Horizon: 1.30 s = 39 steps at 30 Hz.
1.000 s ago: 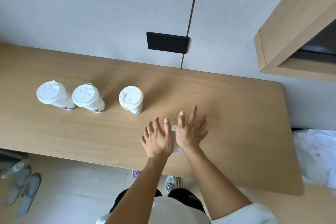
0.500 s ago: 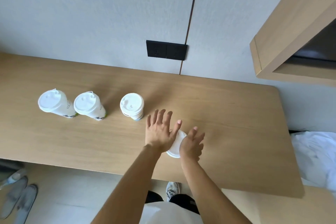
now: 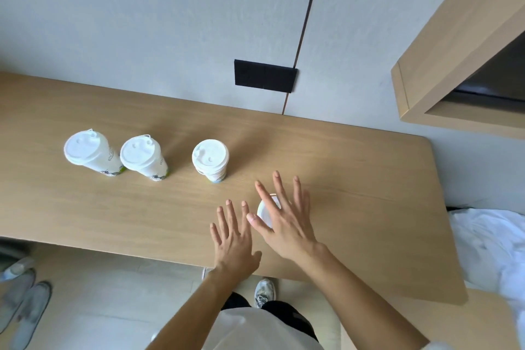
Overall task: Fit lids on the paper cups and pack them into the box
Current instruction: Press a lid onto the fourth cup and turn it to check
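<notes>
Along a pale grey panelled wall with a black switch plate (image 3: pixel 265 76) runs a light wooden desk (image 3: pixel 355 167); a wooden cabinet (image 3: pixel 454 65) juts out at upper right and white cloth (image 3: pixel 488 244) lies at the right edge. At the desk's left stand two lidded paper cups (image 3: pixel 93 155), upright, their long axes vertical, lids toward the camera, just beside each other. Near them, further right, stands a short stack of lids (image 3: pixel 210 159). The right hand (image 3: pixel 287 219) lies flat, fingers spread, pressing on a white lid (image 3: pixel 265 212) that it mostly hides. The left hand (image 3: pixel 234 239) is released, fingers spread, just beside it.
</notes>
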Each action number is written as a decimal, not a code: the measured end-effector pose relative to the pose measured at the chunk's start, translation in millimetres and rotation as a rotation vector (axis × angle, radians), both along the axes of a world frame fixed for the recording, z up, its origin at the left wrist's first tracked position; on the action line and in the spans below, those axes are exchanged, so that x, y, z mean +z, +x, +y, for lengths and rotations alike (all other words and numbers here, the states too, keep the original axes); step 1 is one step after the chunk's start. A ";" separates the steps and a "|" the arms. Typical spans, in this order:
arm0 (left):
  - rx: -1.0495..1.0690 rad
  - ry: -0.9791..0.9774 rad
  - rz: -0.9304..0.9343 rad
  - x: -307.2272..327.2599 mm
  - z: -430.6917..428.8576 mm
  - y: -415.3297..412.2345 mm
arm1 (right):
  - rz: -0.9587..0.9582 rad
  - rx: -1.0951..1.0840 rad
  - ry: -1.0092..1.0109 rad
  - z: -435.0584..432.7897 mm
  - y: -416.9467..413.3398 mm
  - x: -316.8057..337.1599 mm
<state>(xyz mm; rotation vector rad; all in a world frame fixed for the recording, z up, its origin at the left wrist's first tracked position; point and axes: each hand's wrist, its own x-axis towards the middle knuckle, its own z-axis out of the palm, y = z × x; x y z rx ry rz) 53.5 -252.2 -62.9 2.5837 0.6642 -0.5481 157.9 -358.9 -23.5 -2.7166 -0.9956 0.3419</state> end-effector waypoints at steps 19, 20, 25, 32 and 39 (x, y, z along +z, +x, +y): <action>0.087 -0.351 0.027 -16.7 -2.9 23.0 | -0.060 -0.222 0.199 11.5 -2.4 -19.4; 0.104 -0.463 -0.007 -13.1 3.8 24.2 | 0.011 -0.288 0.265 10.0 1.4 -15.9; 0.390 -0.858 -0.198 36.9 34.5 23.2 | 0.622 -0.927 0.695 -3.1 19.1 24.4; 0.559 -0.945 -0.327 116.6 66.4 12.4 | 1.073 -1.097 0.878 -14.1 7.5 75.3; 0.619 -0.890 -0.376 146.0 80.9 11.0 | 1.106 -1.088 0.899 3.8 -1.0 92.2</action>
